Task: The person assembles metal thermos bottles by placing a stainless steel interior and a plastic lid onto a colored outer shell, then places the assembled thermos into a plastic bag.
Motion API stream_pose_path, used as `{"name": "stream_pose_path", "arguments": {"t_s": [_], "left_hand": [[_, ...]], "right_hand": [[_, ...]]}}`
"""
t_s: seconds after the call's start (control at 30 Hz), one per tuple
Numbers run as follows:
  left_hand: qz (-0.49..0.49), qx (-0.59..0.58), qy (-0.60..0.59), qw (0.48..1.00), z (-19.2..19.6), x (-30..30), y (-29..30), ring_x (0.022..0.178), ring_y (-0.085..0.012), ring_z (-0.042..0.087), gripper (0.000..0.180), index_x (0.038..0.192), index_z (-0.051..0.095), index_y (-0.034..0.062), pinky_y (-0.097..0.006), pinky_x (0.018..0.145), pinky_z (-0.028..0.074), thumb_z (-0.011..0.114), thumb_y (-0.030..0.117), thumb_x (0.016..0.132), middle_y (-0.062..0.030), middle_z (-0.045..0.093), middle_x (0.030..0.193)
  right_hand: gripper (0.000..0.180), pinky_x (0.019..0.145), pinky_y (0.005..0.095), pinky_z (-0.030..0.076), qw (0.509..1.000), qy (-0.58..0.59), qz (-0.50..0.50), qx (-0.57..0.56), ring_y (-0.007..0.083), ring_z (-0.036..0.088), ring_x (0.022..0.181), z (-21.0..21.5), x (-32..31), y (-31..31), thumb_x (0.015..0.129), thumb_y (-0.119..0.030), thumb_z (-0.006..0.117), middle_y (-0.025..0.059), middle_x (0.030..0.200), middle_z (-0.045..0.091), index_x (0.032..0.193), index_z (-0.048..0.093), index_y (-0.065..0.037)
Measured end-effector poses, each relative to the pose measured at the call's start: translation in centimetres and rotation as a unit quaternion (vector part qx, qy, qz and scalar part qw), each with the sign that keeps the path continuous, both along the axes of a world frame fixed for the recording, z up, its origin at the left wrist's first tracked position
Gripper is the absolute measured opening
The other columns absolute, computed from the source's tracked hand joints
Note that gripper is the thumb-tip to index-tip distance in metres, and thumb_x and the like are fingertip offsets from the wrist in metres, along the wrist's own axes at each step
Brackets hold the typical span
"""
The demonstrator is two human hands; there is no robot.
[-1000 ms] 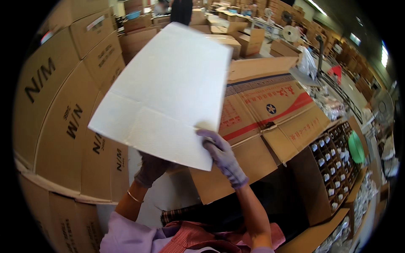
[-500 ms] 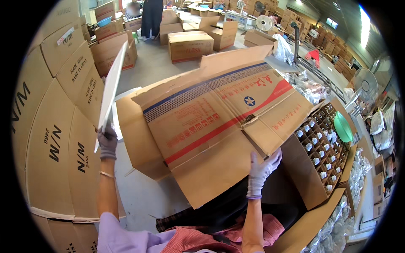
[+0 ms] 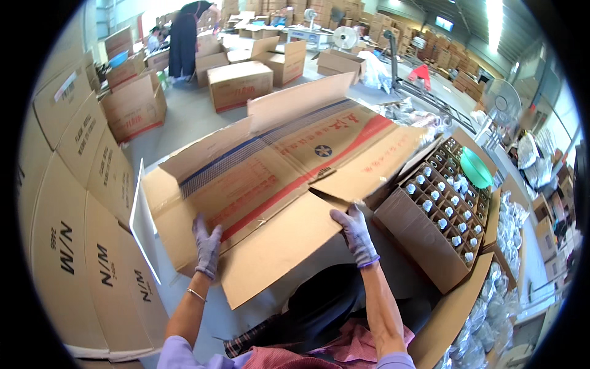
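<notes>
A large brown cardboard box (image 3: pixel 270 175) lies tilted in front of me, its flaps spread and a blue and red print facing up. My left hand (image 3: pixel 207 249), in a pale purple glove, grips the box at its near left corner, thumb apart from the fingers. In a matching glove, my right hand (image 3: pixel 357 237) closes on the near flap's right corner, with the thumb on top and the fingers partly hidden beneath. A thin white board (image 3: pixel 140 218) stands on edge against the box's left side, untouched by either hand.
Stacked cartons (image 3: pixel 86 246) rise at my left. At right, a divided carton (image 3: pixel 409 237) holds several clear-topped bottles and a green bowl (image 3: pixel 476 167). Plastic-wrapped items (image 3: pixel 485 313) fill a box near it. Farther back are open cartons (image 3: pixel 239 86), fans (image 3: pixel 501 101) and a standing person (image 3: pixel 182 40).
My left hand has let go of the white board, which now stands beside the box, and has moved onto the box. My right hand stays at the flap's corner. The view has shifted.
</notes>
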State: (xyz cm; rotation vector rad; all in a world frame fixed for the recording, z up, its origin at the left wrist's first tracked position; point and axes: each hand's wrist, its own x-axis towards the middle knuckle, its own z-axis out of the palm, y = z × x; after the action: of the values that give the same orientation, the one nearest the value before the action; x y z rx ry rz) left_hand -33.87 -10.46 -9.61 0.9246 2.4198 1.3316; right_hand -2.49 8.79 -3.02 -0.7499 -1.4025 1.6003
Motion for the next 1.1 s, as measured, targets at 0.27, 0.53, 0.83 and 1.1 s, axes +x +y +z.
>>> {"name": "stream_pose_path", "arguments": {"t_s": [0.27,0.53,0.83,1.1], "left_hand": [[0.020,0.317,-0.338,0.886,-1.0,-4.1,1.2,0.136,-0.0227,0.039,0.069,0.153,0.021,0.0006,-0.033,0.112,0.034,0.056,0.020,0.097,-0.0138,0.036,0.152],[-0.112,0.397,-0.322,0.852,10.1,-6.7,34.8,0.106,-0.0169,0.053,0.037,0.130,0.050,0.0097,-0.035,0.094,0.045,0.056,0.027,0.098,-0.0077,0.056,0.115],[-0.295,0.091,0.212,0.927,-3.6,2.6,32.6,0.135,-0.0401,0.038,0.072,0.144,0.040,0.0024,-0.047,0.112,0.030,0.067,0.036,0.086,-0.0230,0.041,0.145],[-0.409,-0.105,0.400,0.813,-1.8,3.6,19.7,0.136,-0.0369,0.034,0.079,0.141,0.045,0.0086,-0.053,0.114,0.024,0.071,0.043,0.075,-0.0170,0.041,0.144]], "right_hand": [[0.071,0.105,0.0319,0.039,0.983,0.028,0.057,0.174,0.0201,0.049,0.124,9.3,-3.2,2.3,0.088,-0.013,0.067,0.0140,0.137,0.050,0.146,0.032,0.004],[0.060,0.091,0.0297,0.047,0.968,0.173,-0.125,0.134,0.0175,0.057,0.107,14.3,-2.3,22.5,0.091,-0.023,0.066,0.0140,0.124,0.059,0.139,0.042,0.004],[0.044,0.086,0.0411,0.051,0.890,-0.433,-0.136,-0.047,0.0371,0.064,0.098,-19.0,15.6,0.6,0.087,-0.030,0.058,0.0244,0.103,0.066,0.116,0.061,0.002],[0.040,0.085,0.0419,0.051,0.837,-0.462,0.054,-0.288,0.0331,0.064,0.098,-35.2,20.9,-25.7,0.079,-0.026,0.066,0.0205,0.108,0.068,0.111,0.066,-0.003]]}}
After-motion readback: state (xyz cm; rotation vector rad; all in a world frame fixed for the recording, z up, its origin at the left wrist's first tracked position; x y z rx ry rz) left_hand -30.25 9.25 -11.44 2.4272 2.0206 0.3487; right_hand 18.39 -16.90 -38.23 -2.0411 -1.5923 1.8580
